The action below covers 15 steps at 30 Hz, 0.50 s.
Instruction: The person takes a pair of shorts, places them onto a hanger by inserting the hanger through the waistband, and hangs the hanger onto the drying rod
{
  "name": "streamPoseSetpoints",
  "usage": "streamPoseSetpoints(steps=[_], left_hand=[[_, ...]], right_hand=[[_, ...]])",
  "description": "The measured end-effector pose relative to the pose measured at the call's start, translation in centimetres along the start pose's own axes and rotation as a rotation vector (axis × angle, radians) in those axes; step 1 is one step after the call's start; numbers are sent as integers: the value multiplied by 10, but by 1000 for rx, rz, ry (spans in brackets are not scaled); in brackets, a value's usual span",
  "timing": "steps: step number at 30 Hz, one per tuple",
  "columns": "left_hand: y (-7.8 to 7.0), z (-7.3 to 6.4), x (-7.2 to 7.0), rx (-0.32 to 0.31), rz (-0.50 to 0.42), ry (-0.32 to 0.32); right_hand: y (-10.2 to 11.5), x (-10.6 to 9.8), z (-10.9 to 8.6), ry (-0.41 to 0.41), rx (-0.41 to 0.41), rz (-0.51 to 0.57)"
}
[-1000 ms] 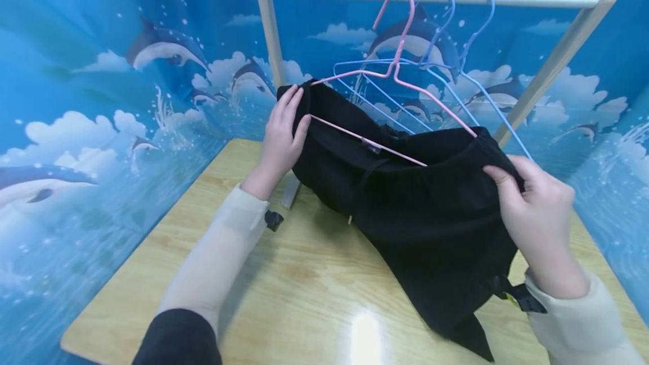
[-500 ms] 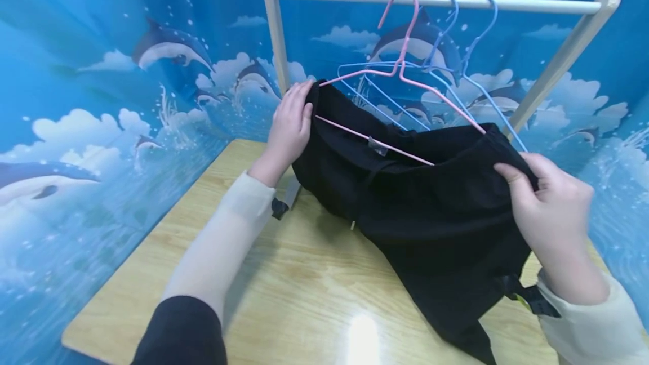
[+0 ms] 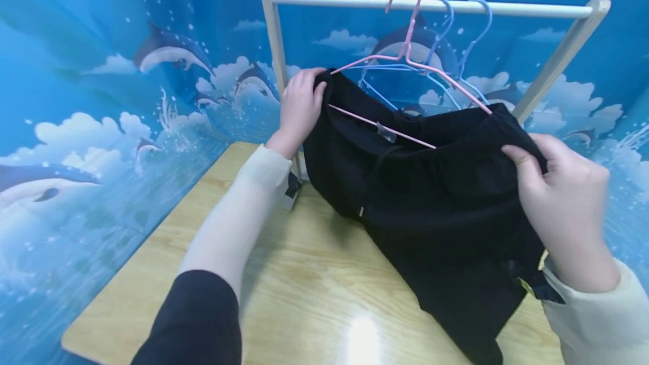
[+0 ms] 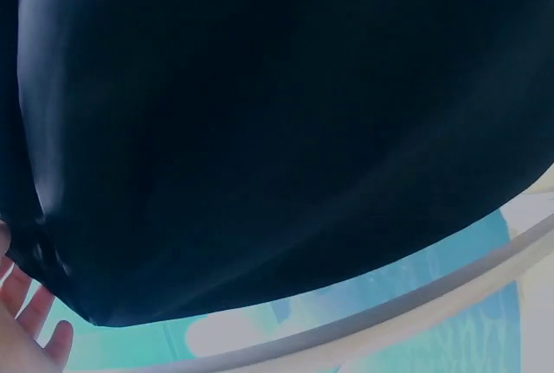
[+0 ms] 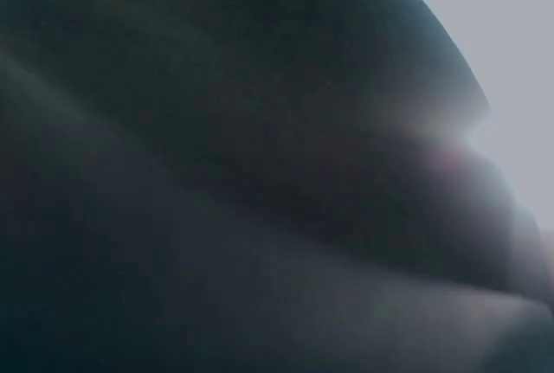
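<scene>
Black drawstring pants (image 3: 436,201) are stretched sideways between both hands in the head view, waist opening uppermost. A pink hanger (image 3: 408,44) sits inside the waistband, its lower bar crossing the opening. Its hook overlaps the rack's rail (image 3: 345,0) and rises above it. My left hand (image 3: 300,105) grips the left end of the waistband, thumb toward the opening. At the right end, my right hand (image 3: 568,207) pinches the waistband with its thumb in front; its other fingers are partly hidden. Black cloth fills most of both wrist views, with left fingertips (image 4: 35,312) at its lower corner.
Two blue hangers (image 3: 469,44) hang on the rail behind the pants. The rack's right post (image 3: 563,58) slopes down behind the cloth. Below lies a wooden table (image 3: 299,292), with a dolphin-print backdrop (image 3: 167,49) around it.
Both hands have shifted right and slightly up, carrying the pants and pink hanger with them. The pink hook now stands higher against the rail. Both grips stay the same.
</scene>
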<state>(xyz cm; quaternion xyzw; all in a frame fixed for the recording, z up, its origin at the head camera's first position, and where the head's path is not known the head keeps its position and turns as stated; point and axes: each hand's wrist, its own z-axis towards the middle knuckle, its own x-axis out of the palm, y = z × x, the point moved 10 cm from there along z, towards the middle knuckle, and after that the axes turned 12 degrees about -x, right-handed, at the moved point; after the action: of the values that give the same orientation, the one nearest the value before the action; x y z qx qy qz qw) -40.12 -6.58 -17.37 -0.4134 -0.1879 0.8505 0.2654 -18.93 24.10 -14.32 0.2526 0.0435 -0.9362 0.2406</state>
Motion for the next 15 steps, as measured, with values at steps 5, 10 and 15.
streamPoseSetpoints(steps=[5,10,15], left_hand=[[6,14,6,-85,25,21],[6,28,14,-153,22,110],[0,40,22,-212,61,188]], right_hand=[[6,4,11,-22,-26,23],[3,7,19,-40,-17,33],[-1,9,26,-48,7,43]])
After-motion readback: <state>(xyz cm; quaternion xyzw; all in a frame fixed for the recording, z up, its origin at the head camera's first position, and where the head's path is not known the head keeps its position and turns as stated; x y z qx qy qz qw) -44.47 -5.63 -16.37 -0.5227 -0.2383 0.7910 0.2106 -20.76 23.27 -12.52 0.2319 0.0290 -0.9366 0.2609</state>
